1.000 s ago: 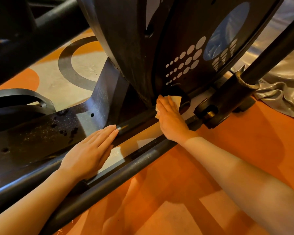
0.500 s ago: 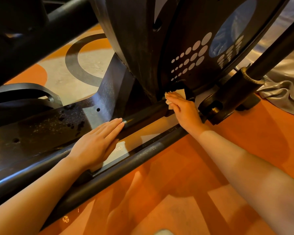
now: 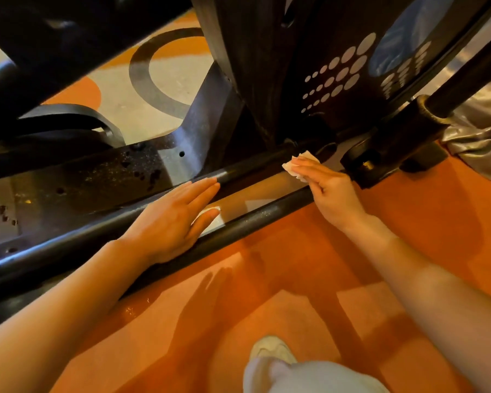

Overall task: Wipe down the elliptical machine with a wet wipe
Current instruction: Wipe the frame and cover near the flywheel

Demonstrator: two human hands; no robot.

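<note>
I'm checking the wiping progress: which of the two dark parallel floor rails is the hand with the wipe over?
The far dark round rail: the right hand presses the white wet wipe at its end, while the nearer rail lies beneath its wrist.

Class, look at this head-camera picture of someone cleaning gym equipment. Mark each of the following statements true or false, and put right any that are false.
1. The right hand has the white wipe under its fingers. True.
2. The left hand grips a spray bottle. False: it lies flat with straight fingers on the dark rails of the elliptical machine and holds nothing.
3. The floor near the person is orange. True.
4. The machine's housing carries a pattern of pale dots. True.
5. The wipe is at the far left end of the rails. False: it is at the right, at the foot of the housing.
</note>
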